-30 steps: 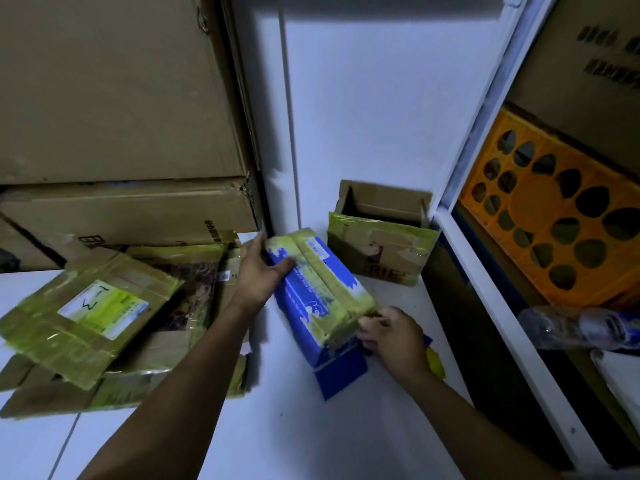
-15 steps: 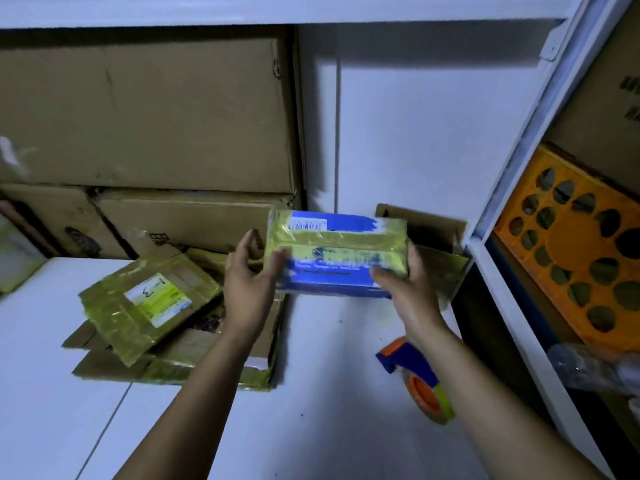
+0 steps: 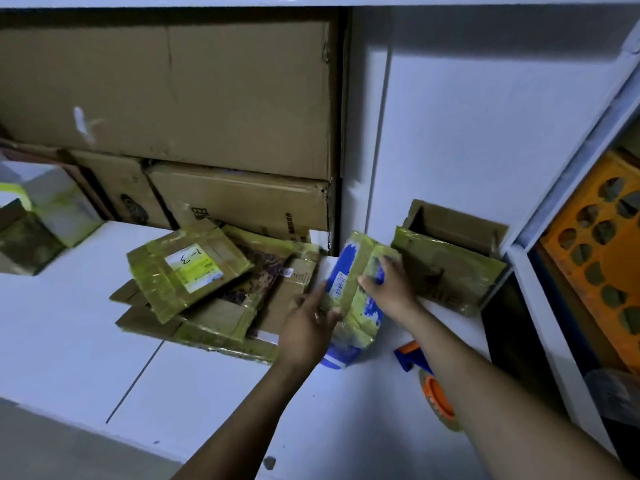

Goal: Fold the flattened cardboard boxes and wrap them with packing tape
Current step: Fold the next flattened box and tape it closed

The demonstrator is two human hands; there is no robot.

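At the far left a small taped box (image 3: 41, 233) stands on the white table (image 3: 69, 341), partly cut off by the edge of the view. Behind it, big cartons (image 3: 173, 91) are stacked against the back wall. In front of them lies a pile of flattened boxes (image 3: 214, 306), all streaked with yellowish tape. The top one is tilted and carries a yellow and white label (image 3: 188, 268) with handwriting on it.

Just right of the pile, the left hand (image 3: 308, 323) grips the blue box (image 3: 356, 306) from its left side, with the thumb curled onto the front face. The blue box is wrapped in yellowish tape and held on end, leaning away towards the wall. Its lower corner is down near the table, but I cannot tell whether it touches. The right hand (image 3: 391, 285) holds the upper right part of the same box, fingers bent over its top edge; they are blurred.

Beyond the right hand an open brown box (image 3: 446, 261) stands against the white wall, with tape across its front. Nearer, partly hidden by the right forearm, a tape dispenser (image 3: 433, 386) with a blue handle and an orange roll lies on the table. At the far right an orange crate (image 3: 602, 258) with round holes sits in a side shelf.
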